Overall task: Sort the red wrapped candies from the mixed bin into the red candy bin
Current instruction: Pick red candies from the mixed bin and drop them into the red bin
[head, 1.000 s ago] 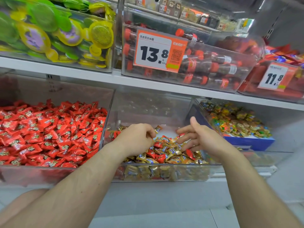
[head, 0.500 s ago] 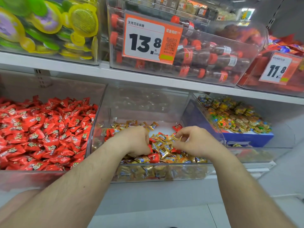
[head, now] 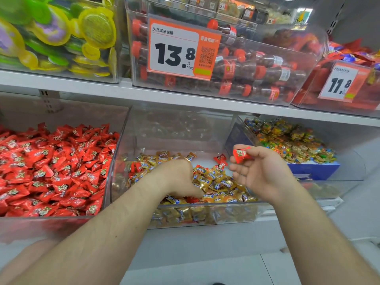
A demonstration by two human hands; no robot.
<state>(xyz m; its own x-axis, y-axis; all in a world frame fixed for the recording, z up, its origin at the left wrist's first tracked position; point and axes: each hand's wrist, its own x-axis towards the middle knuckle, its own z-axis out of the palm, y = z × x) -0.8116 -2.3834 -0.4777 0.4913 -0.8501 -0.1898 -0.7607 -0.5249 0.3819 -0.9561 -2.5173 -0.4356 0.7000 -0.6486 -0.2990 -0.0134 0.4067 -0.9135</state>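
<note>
Right hand (head: 265, 171) pinches one red candy (head: 240, 154) between thumb and fingertips, raised above the mixed bin (head: 185, 204); left hand (head: 178, 177) is curled down into the gold-and-red pile, whether it holds anything I cannot tell. Candy judged light, with a crinkly, slick wrapper: best pinched across the body, not the twisted ends. Red candy bin (head: 96, 220) sits just left, touching the mixed bin.

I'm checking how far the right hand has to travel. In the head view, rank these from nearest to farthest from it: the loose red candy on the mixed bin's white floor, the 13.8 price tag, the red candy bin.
1. Loose red candy: just left of the right hand.
2. 13.8 price tag: upper shelf, up-left.
3. Red candy bin: far left, past the left hand.
</note>
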